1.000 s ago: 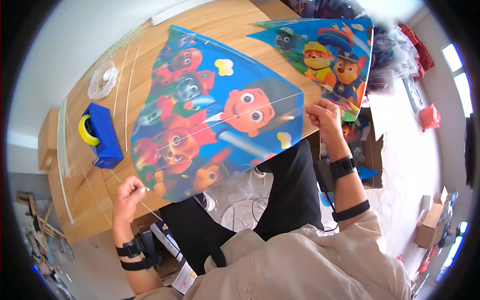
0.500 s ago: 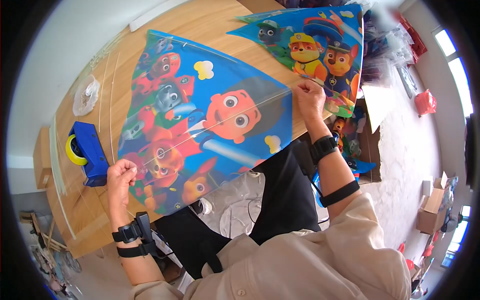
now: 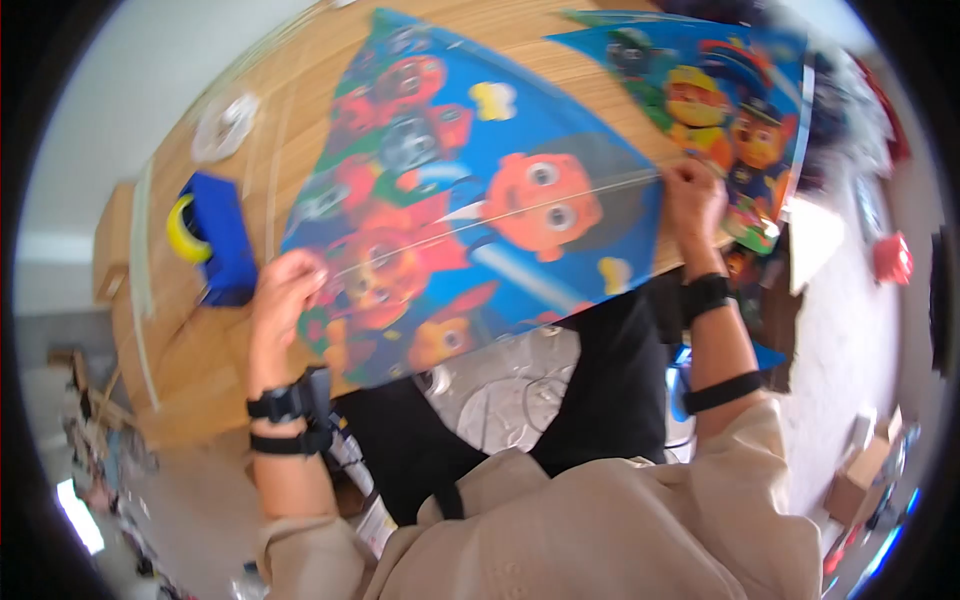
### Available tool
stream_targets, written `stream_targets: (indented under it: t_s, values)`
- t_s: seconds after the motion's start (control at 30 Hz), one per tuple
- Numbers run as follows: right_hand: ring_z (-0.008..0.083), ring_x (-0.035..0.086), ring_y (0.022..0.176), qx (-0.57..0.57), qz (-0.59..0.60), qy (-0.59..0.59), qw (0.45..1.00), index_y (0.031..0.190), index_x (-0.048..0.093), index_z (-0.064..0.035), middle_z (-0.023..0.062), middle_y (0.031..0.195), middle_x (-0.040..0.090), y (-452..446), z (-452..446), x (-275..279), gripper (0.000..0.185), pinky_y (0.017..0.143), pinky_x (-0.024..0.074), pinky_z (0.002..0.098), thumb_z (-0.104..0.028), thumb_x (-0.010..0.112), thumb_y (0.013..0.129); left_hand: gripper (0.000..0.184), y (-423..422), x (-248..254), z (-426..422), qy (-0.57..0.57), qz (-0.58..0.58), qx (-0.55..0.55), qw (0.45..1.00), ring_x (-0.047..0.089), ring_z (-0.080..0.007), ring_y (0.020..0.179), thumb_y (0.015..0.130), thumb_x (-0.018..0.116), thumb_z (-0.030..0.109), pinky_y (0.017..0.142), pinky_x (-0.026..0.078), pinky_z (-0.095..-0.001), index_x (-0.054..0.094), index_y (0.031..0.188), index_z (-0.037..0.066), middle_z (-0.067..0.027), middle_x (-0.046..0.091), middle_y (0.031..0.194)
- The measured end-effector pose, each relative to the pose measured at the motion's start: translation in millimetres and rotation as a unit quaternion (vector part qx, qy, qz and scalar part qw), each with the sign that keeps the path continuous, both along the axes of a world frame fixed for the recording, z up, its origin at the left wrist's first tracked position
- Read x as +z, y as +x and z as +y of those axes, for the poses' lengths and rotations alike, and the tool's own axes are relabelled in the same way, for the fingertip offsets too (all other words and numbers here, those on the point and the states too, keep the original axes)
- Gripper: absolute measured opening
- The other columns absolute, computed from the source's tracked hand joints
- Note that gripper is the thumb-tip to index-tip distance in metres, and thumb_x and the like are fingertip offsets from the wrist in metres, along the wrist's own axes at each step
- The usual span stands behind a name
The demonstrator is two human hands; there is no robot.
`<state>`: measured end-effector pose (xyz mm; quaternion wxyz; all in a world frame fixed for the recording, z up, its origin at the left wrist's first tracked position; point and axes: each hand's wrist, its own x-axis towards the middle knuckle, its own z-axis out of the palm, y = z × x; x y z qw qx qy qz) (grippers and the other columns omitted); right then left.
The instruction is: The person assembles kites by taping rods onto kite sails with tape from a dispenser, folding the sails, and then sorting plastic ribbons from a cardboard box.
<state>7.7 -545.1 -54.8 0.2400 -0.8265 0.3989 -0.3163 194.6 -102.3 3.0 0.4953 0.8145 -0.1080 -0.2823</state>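
A large blue printed sheet (image 3: 520, 270) with cartoon figures lies on the wooden table (image 3: 190, 370), a thin pale rod (image 3: 500, 216) running across its middle. My right hand (image 3: 695, 205) is closed at the sheet's right corner, around the rod's end; fingertips are partly hidden. My left hand (image 3: 285, 295) is at the sheet's lower left edge, close to the rod's other end. Its fingers are bent together and blurred, and what they hold is too small to make out.
A blue tape dispenser (image 3: 228, 240) with yellow tape stands left of the sheet, near a clear plastic bowl (image 3: 225, 127). Another printed sheet (image 3: 700, 100) lies at the back right. Thin rods lie along the table's left side. A cardboard box (image 3: 860, 475) is on the floor.
My left hand has moved up from below the sheet's lower left edge to beside the rod's left end, leaving a thin strip it held. My right hand stays at the right corner. The view has shifted.
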Motion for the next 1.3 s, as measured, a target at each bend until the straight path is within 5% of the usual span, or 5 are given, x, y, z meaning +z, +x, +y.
stream_targets:
  t_s: [0.17,0.53,1.3]
  values:
    - [0.0201,0.058,0.062,0.020,0.038,-0.030,0.999,0.074,0.063,-0.0027,0.0097,0.069,0.061,1,-8,-4,0.019,0.062,0.0457,0.0301,-0.021,0.065,0.071,0.002,5,-8,-1,0.056,-0.016,0.012,0.998,0.047,-0.0058,0.053,0.076,0.059,0.002,0.047,0.038,-0.0197,0.058,0.074,0.003,0.0004,0.055,0.063]
    - [0.0169,0.059,0.064,0.014,0.063,-0.003,0.998,0.078,0.065,-0.0043,0.0072,0.069,0.063,0,-14,-9,0.020,0.064,0.0452,0.0282,-0.023,0.066,0.072,0.003,7,-21,-11,0.184,-0.188,-0.028,0.964,0.061,-0.0207,0.060,0.071,0.061,0.001,0.053,0.046,-0.0322,0.060,0.072,-0.002,-0.0154,0.061,0.065]
    - [0.0166,0.058,0.067,0.020,0.073,-0.009,0.997,0.079,0.064,-0.0051,0.0062,0.071,0.062,-2,-19,-13,0.022,0.067,0.0443,0.0292,-0.026,0.067,0.073,0.006,0,-22,-17,0.188,-0.235,-0.010,0.954,0.061,-0.0266,0.059,0.072,0.063,0.000,0.054,0.046,-0.0351,0.057,0.070,-0.002,-0.0157,0.060,0.062]
